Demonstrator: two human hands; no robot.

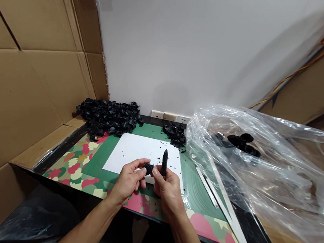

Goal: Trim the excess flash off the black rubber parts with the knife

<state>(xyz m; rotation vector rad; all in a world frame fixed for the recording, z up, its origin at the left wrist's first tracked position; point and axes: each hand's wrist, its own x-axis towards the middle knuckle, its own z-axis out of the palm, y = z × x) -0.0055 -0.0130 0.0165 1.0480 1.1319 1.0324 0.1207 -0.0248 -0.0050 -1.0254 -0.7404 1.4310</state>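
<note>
Between my two hands is a small black ribbed rubber-like part (148,168), held over the near edge of a white sheet (131,151). My left hand (129,179) pinches it between thumb and fingers. The thumb of my right hand (169,187) is close against its right side. A black pen-like tool (164,163) stands upright in my right hand, its pointed end up; its lower end is hidden by the fingers. Tiny black scraps lie scattered on the sheet, mostly on its right half.
A large heap of black curved pieces (112,115) lies at the back left, a smaller black pile (175,133) at the back centre. At right a clear plastic bag (281,176) holds several black round parts (244,143). Metal strips (207,187) lie beside it. Cardboard (42,71) walls the left.
</note>
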